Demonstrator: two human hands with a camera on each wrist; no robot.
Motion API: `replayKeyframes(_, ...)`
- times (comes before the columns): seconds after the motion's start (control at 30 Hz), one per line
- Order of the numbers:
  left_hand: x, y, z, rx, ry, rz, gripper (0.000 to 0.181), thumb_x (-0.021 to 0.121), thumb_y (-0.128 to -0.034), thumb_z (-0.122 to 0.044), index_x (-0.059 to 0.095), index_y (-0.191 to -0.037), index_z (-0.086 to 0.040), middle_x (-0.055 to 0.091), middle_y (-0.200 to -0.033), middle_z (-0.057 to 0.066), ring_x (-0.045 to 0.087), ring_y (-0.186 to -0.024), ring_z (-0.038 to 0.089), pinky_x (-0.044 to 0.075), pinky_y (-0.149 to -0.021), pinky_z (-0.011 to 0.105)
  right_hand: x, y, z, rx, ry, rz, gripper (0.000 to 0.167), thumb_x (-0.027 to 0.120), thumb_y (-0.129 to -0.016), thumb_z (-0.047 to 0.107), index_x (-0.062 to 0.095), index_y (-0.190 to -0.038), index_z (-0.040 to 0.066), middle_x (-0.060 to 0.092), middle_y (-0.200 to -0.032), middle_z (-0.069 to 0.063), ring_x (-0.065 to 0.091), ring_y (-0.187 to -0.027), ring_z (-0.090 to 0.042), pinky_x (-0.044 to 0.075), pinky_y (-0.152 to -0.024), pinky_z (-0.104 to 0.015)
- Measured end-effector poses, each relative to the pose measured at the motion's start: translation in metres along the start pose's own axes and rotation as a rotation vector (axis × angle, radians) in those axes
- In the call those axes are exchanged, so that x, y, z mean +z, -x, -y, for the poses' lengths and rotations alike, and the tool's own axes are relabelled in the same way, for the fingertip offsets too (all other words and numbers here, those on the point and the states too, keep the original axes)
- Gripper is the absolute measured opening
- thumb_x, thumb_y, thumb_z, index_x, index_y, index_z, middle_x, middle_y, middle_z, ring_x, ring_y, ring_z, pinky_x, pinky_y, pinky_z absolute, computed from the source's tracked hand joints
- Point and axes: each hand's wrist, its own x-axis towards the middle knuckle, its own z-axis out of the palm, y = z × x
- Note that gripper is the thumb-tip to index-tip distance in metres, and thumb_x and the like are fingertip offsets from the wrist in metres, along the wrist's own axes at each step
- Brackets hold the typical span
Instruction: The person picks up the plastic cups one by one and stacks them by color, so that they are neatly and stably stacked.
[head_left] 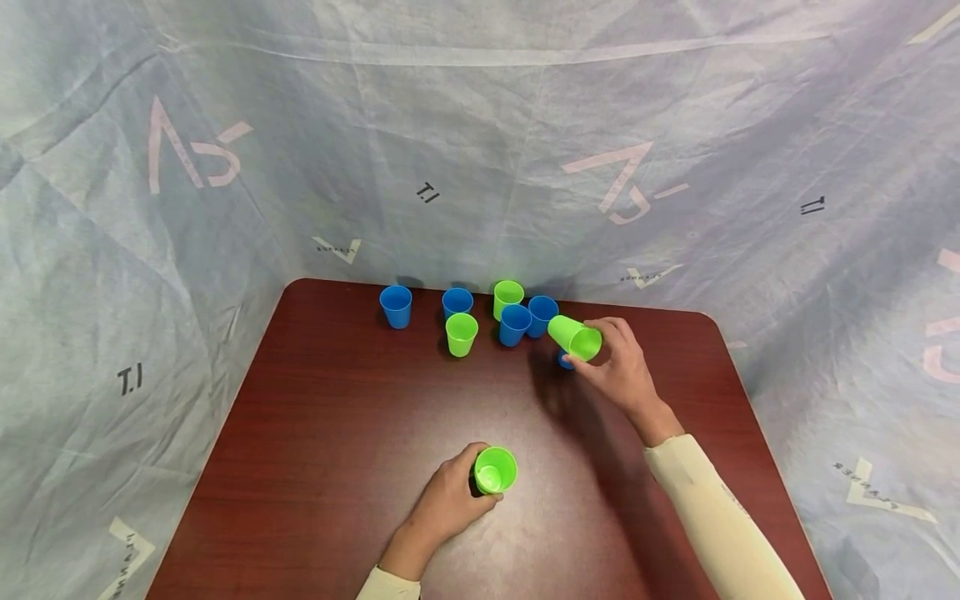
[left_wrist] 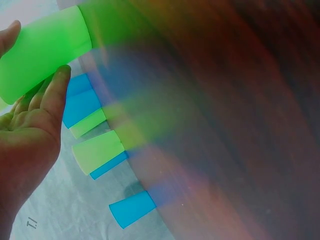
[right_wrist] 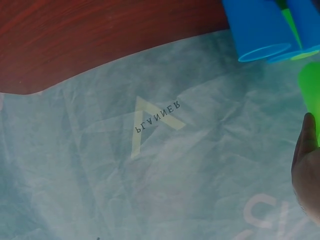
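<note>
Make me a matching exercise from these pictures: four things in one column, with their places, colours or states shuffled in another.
1. left hand
2. right hand
3. leftmost blue cup in the head view
4. table

A. reddish-brown
B. holding a tilted green cup near the other cups
C. upright, near the far edge
D. holding a green cup away from the others

Pairs: 1-D, 2-B, 3-C, 4-A.

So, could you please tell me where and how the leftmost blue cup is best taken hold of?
I'd grip the leftmost blue cup around its outer wall, below the rim, probably from the near side. It stands upright, mouth up, narrowing toward its base, with no cup touching it or directly in front, while the cloth rises close behind.
</note>
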Motion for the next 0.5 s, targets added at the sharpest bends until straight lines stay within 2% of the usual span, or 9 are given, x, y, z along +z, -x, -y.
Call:
replayKeyframes(0.1, 0.0005, 0.0001, 0.0001, 0.004, -0.001, -0.004, 0.069, 0.094, -0.0758, -0.015, 0.059, -0.135, -0.011, 0.076, -0.120, 0.008, 0.074, -0.108, 0.026, 0.059, -0.095, 0.044, -0.0007, 0.0016, 0.0025, -0.011, -0.007, -0.003, 0.065, 0.098, -0.075, 0.020, 0.066, -0.129, 0.002, 0.061, -0.123, -0.016, 0.057, -0.107, -0.026, 0.045, -0.078, -0.017)
replayKeyframes(0.3, 0.0002, 0.0006, -0.0004, -0.012, 0.006, 0.002, 0.069, 0.094, -0.0766, -0.017, 0.059, -0.136, -0.013, 0.076, -0.120, 0.007, 0.074, -0.109, 0.025, 0.059, -0.096, 0.044, -0.0027, 0.0043, 0.0056, -0.009, -0.007, -0.005, 0.066, 0.098, -0.074, 0.019, 0.066, -0.128, 0.003, 0.061, -0.124, -0.014, 0.057, -0.111, -0.025, 0.046, -0.085, -0.016)
replayKeyframes(0.5, 0.0010, 0.0006, 0.0011, 0.004, -0.003, -0.008, 0.070, 0.094, -0.0758, -0.017, 0.059, -0.136, -0.012, 0.076, -0.119, 0.008, 0.074, -0.107, 0.025, 0.059, -0.093, 0.044, -0.0048, 0.0052, 0.0082, -0.024, -0.019, -0.005, 0.066, 0.098, -0.074, 0.018, 0.065, -0.129, 0.002, 0.061, -0.124, -0.015, 0.057, -0.111, -0.024, 0.045, -0.083, -0.017)
